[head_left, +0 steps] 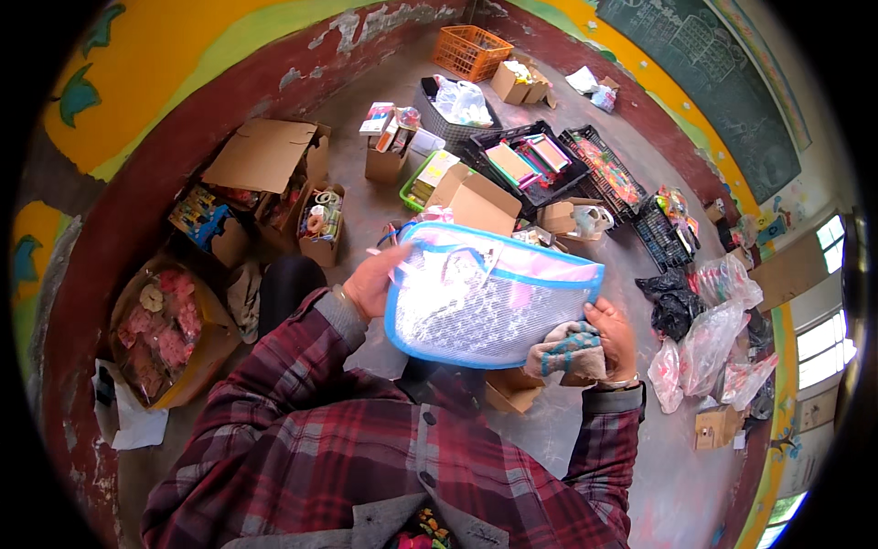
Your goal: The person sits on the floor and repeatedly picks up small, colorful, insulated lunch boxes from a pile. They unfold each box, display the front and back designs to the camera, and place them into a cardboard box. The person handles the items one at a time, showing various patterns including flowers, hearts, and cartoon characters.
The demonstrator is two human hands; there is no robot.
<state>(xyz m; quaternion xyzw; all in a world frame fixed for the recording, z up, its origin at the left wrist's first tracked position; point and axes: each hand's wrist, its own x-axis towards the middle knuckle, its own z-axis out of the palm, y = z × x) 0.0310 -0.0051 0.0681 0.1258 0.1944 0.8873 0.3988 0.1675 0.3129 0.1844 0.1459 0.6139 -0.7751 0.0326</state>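
Before my chest I hold up a white mesh pouch [457, 311] with blue edging and a pink band along its top. My left hand [370, 282] grips its left end, thumb along the edge. At the lower right corner, my right hand [615, 339] is closed on the pouch's edge together with a folded grey cloth [569, 352] with a teal pattern. The cloth hangs over the pouch's corner. Glare washes out part of the mesh, and I cannot tell whether anything is inside.
Black crates [532, 197] of books and small goods stand ahead, near an orange basket [468, 57]. Cardboard boxes [261, 156] line the left wall, one holding pink flowers [169, 334]. Plastic bags [713, 339] lie at right. A small carton [512, 392] sits below the pouch.
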